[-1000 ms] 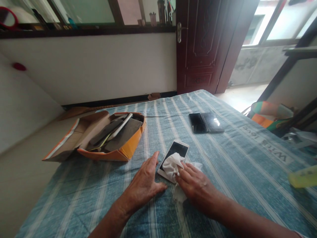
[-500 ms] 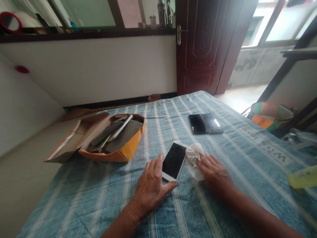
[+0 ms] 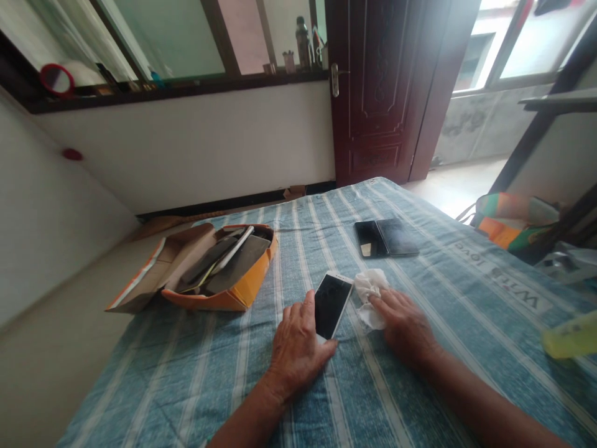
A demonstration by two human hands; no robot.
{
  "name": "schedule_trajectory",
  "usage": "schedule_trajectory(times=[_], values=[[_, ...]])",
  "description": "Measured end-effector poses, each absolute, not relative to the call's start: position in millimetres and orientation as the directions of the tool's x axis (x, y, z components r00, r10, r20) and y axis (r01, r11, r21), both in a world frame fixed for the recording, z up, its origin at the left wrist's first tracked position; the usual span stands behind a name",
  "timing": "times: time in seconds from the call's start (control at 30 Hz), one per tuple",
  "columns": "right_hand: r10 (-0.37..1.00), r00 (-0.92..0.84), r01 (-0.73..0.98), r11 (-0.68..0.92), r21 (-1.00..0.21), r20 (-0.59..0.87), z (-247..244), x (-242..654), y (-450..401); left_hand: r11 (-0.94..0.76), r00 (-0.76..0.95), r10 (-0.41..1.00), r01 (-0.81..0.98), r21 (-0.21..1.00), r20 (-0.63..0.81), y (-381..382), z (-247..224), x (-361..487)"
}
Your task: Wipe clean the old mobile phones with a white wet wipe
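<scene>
A white-framed smartphone (image 3: 332, 305) with a dark screen lies face up on the striped cloth. My left hand (image 3: 299, 342) holds its lower left part, with fingers along the left edge and the thumb across the bottom corner. To the phone's right, my right hand (image 3: 405, 320) pinches a crumpled white tissue (image 3: 370, 283) against the cloth. The tissue sits close beside the phone's right edge, off the screen. Farther back lie two dark phone-like devices, a smaller one (image 3: 371, 239) and a wider one (image 3: 397, 236), side by side.
An open orange cardboard box (image 3: 252, 280) at the left holds several phones or flat devices, its lid folded out leftward. A yellow translucent object (image 3: 569, 336) rests at the right edge. Blue striped cloth (image 3: 209, 373) covers the surface. Behind are a wall and a dark red door (image 3: 377, 93).
The view has tilted slightly. My left hand has shifted a little over the phone's lower left corner. My right hand has drawn the tissue slightly away from the phone's edge.
</scene>
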State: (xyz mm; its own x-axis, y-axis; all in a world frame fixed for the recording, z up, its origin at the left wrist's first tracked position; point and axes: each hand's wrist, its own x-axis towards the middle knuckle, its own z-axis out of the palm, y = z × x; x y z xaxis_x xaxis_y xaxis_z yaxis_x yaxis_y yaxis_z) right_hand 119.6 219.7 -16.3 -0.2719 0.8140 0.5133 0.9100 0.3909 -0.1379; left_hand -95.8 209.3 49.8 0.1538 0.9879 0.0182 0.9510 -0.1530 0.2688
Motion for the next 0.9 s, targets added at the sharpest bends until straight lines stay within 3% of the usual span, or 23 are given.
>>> schedule_trajectory(times=[0.23, 0.57, 0.77, 0.9], values=[[0.84, -0.261, 0.905, 0.384, -0.181, 0.476, -10.6, 116.4, 221.8, -0.091, 0.092, 0.996, 0.963, 0.255, 0.005, 214.1, 56.5, -91.8], [0.872, -0.268, 0.892, 0.385, -0.237, 0.409, 0.4, 116.2, 221.5, -0.106, 0.077, 0.991, 0.952, 0.288, 0.111, 216.0, 48.2, -95.7], [0.846, -0.248, 0.86, 0.416, -0.294, 0.471, -2.2, 116.1, 220.2, -0.016, 0.004, 1.0, 0.895, 0.446, 0.029, 217.2, 59.1, -100.0], [0.798, -0.214, 0.729, 0.514, -0.452, 0.563, -0.9, 115.3, 216.6, 0.076, -0.04, 0.996, 0.832, 0.55, -0.077, 218.1, 67.6, -105.2]])
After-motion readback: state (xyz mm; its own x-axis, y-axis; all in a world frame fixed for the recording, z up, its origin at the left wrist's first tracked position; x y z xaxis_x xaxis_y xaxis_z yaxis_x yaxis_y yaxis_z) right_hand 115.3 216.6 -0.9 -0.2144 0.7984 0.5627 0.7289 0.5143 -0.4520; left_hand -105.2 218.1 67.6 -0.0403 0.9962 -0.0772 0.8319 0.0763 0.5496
